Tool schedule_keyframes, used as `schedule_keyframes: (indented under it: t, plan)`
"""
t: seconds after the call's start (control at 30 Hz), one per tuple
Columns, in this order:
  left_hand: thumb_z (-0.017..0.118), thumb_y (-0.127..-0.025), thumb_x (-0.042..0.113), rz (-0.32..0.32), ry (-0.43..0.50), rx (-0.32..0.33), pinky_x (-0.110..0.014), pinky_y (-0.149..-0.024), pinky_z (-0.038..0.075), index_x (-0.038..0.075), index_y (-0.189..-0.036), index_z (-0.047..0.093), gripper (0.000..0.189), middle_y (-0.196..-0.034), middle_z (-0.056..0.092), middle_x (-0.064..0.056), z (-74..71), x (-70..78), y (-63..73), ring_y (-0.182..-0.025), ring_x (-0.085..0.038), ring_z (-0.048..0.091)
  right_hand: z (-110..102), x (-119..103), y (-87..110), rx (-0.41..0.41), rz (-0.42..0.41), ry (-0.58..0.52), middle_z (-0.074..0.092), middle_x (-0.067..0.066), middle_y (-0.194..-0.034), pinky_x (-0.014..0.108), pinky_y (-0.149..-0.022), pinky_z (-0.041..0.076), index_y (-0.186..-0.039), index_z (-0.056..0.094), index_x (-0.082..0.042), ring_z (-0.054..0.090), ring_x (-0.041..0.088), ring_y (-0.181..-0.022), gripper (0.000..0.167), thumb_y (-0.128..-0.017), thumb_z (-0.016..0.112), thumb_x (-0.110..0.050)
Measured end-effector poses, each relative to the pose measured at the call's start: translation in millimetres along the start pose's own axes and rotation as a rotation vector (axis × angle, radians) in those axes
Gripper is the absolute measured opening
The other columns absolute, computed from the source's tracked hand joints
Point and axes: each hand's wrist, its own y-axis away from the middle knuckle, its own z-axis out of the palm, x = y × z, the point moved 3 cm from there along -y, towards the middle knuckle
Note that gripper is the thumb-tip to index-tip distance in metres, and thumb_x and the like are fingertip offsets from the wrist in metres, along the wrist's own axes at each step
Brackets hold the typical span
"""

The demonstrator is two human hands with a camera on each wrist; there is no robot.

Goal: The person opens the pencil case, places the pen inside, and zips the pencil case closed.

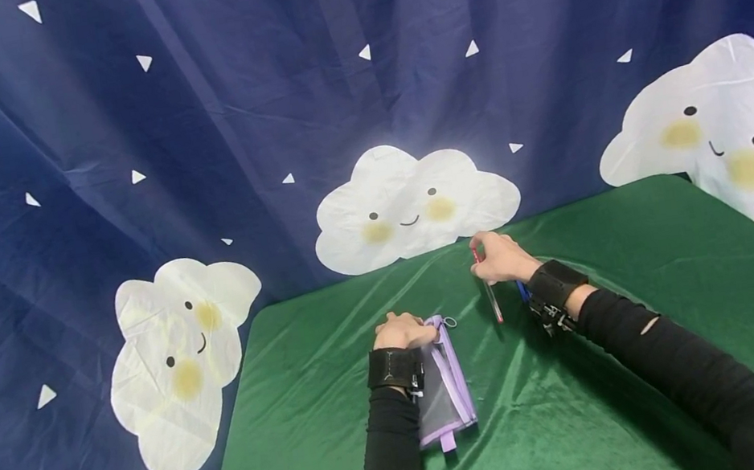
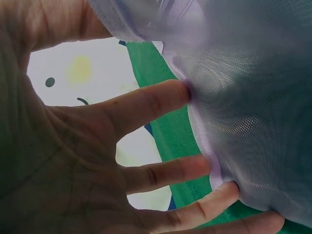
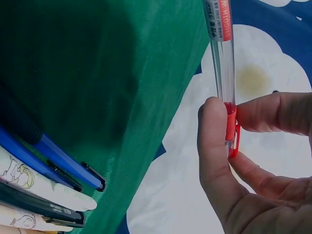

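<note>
Pinching a red pen (image 1: 492, 299) near its upper end, the right hand (image 1: 500, 255) stood over the far part of the green table (image 1: 318, 382) in the head view. The red pen hung below the fingers, its long axis steep, its free end pointing down and slightly rightward. From that free end, the mesh pouch (image 1: 444, 387) lay to the left and nearer the person; its long axis ran from far to near, roughly parallel to the red pen. The left hand (image 1: 402, 331), the nearer of the two, touched the pouch's far end. In the left wrist view, the left fingers were spread wide and nearly straight, tips against the pouch's edge; the thumb's tip was hidden. In the right wrist view, thumb and fingers gripped narrowly at the red clip, while the clear barrel pointed away from them, past the top border. A blue pen (image 3: 68, 162), a white pen (image 3: 48, 183) and a dark pen (image 3: 41, 204) showed at lower left, apart from the pinched one.
</note>
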Motion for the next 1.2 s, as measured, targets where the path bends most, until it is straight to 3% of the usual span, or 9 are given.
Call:
schedule_keyframes:
  t: [0.37,0.7,1.0,1.2]
  plan:
    - [0.052,-0.084,0.039,-0.011,-0.028,-0.011,-0.054,-0.099,0.044,0.015,-0.131,0.068,0.056,-0.146,0.053,-0.021,-0.1,-0.5,0.5,-0.135,-0.041,0.043,1.2,-6.3,1.8,0.001,-0.024,0.011,0.068,0.018,-0.100,0.026,-0.061,0.053,-0.136,0.047,0.001,0.068,0.013,-0.062,0.050,-0.090,0.062,-0.012]
    - [0.055,-0.082,0.039,-0.030,0.012,-0.008,-0.058,-0.101,0.044,0.017,-0.135,0.066,0.059,-0.154,0.044,-0.026,-0.7,-0.3,1.5,-0.131,-0.052,0.044,4.6,-13.4,3.7,0.002,-0.039,-0.006,0.070,0.019,-0.099,0.026,-0.060,0.052,-0.135,0.048,0.001,0.069,0.018,-0.064,0.048,-0.091,0.062,-0.010]
    - [0.054,-0.081,0.038,-0.029,0.013,0.000,-0.057,-0.101,0.043,0.016,-0.135,0.067,0.059,-0.152,0.048,-0.024,-0.8,-1.3,-0.1,-0.135,-0.048,0.042,5.0,-13.2,5.2,0.002,-0.047,-0.020,0.068,0.020,-0.100,0.028,-0.061,0.055,-0.134,0.048,0.002,0.070,0.016,-0.064,0.046,-0.091,0.062,-0.009]
    - [0.056,-0.081,0.038,-0.034,0.025,0.006,-0.058,-0.099,0.045,0.016,-0.134,0.067,0.059,-0.152,0.045,-0.027,0.3,-0.7,0.2,-0.128,-0.051,0.045,6.2,-12.6,5.0,0.006,-0.041,-0.024,0.069,0.018,-0.098,0.027,-0.060,0.052,-0.133,0.048,0.000,0.069,0.016,-0.064,0.045,-0.092,0.062,-0.010]
